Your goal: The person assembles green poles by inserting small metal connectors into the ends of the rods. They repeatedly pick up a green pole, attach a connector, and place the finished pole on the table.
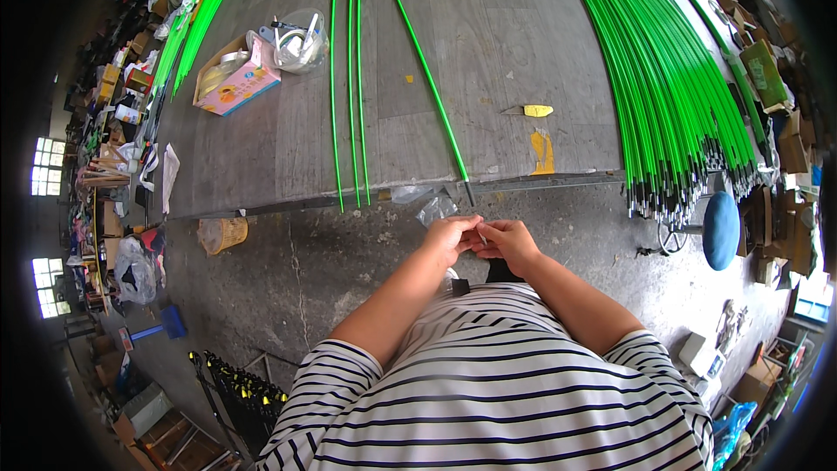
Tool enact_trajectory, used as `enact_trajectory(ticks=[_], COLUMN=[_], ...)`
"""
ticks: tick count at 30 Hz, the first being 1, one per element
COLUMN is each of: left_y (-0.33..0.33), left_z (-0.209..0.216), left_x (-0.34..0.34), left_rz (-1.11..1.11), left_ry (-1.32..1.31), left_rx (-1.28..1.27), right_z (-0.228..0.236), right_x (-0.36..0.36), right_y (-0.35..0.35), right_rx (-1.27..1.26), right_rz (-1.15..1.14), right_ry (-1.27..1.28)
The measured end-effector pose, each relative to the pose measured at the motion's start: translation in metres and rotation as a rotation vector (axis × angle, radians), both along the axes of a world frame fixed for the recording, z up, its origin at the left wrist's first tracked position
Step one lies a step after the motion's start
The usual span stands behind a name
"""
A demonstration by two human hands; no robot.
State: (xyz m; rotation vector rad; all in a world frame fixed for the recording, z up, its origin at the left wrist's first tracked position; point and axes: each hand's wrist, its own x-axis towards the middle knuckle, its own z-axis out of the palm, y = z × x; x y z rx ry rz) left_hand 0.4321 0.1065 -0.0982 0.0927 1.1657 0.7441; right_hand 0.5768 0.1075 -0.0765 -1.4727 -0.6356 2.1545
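Just off the front edge of the table, my left hand (pixel 452 237) and my right hand (pixel 513 244) meet in front of my body. The fingers of both are curled and pinched together at the fingertips. A small pale bit shows between them, too small to name. Nearest to them is a single green rod (pixel 425 71) with a dark tip, lying at a slant and poking past the table edge. To its left, three thin green rods (pixel 353 78) lie side by side, also reaching over the edge. A clear plastic bag (pixel 436 209) hangs near my left hand.
A large bundle of green rods (pixel 658 61) covers the right of the grey table (pixel 288 157). A yellow-handled cutter (pixel 537 111) lies nearby. At left stand a pink box (pixel 244 87) and a clear tub (pixel 305 59). A blue round stool (pixel 720 231) is on the right.
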Motion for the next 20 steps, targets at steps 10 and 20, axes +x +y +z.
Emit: enact_trajectory(ticks=[10,20], left_y=[-0.001,-0.002], left_z=[-0.011,-0.057], left_x=[-0.012,-0.023], left_rz=[-0.003,-0.129], left_ry=[-0.281,-0.609], left_rx=[-0.057,0.06], right_z=[-0.007,-0.018], right_x=[-0.002,0.004], right_y=[0.002,0.007], right_rx=[-0.041,-0.292], right_rz=[-0.052,-0.051], right_ry=[0.096,0.353])
